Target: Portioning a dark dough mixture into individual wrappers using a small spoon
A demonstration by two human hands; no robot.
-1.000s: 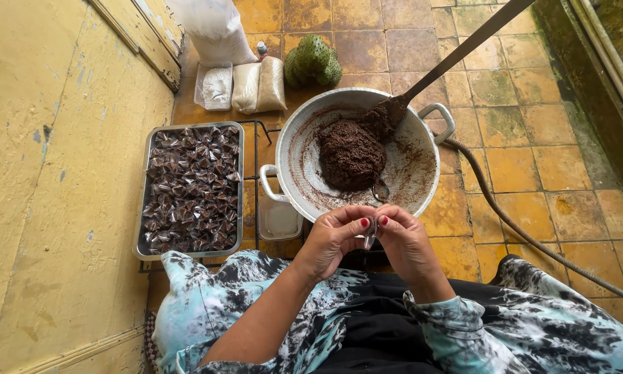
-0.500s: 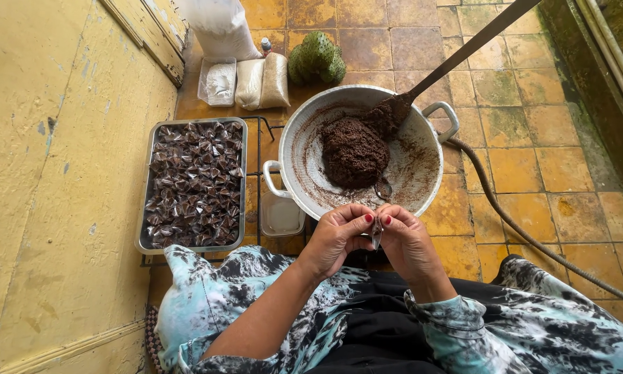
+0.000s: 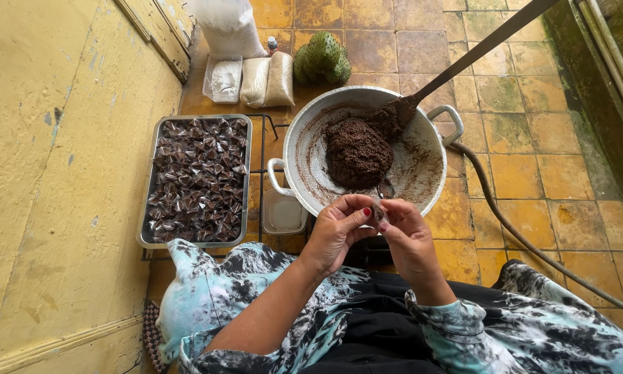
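Bare yellow wall [image 3: 48, 173] fills nine o'clock; tiled floor [image 3: 533, 159] lies open at three. Metal tray [image 3: 147, 208] of glossy twisted sweets sits beside the round pan [image 3: 304, 138] of coarse brown paste. At centre, left hand [image 3: 335, 232] and right hand [image 3: 408, 239] pinch a small wrapped sweet [image 3: 378, 215] together; its axis is too small to tell.

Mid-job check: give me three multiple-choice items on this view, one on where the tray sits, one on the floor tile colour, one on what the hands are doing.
1. The tray of wrapped pieces lies where relative to the pan?
A. left of it
B. right of it
C. inside it

2. What colour are the floor tiles?
A. blue
B. orange-yellow
C. white

3. The left hand and right hand are:
A. apart, resting on the lap
B. together, pinching a small piece
C. gripping the spatula

Answers: 1 A, the tray sits by the yellow wall. 2 B, worn orange-yellow squares. 3 B, fingertips meet on the piece below the pan rim.
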